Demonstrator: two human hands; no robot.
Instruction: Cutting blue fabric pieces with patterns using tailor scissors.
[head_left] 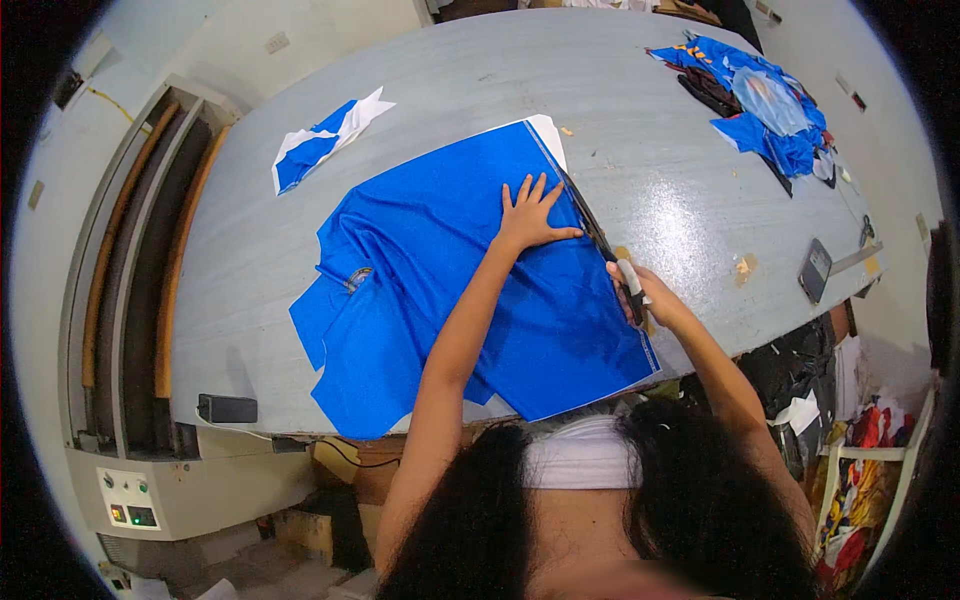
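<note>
A large blue garment piece (440, 240) with a small badge near its left part lies spread and wrinkled on the grey table. My left hand (532, 215) rests flat on it near the right edge, fingers spread. Along that edge, my right hand (652, 297) grips the handles of long dark shears (592, 225), whose grip is partly wrapped in white. The blades point away from me, beside the cloth's hem; whether they are closed on the fabric is hard to tell. A white layer (548, 135) sticks out from under the far right corner.
The grey table (450, 85) holds a blue-and-white scrap (325, 140) at far left and a heap of blue cloth (770, 105) at far right. A phone (815, 270) lies at the right edge, a black box (227, 408) at the near left. A long machine (140, 260) stands left.
</note>
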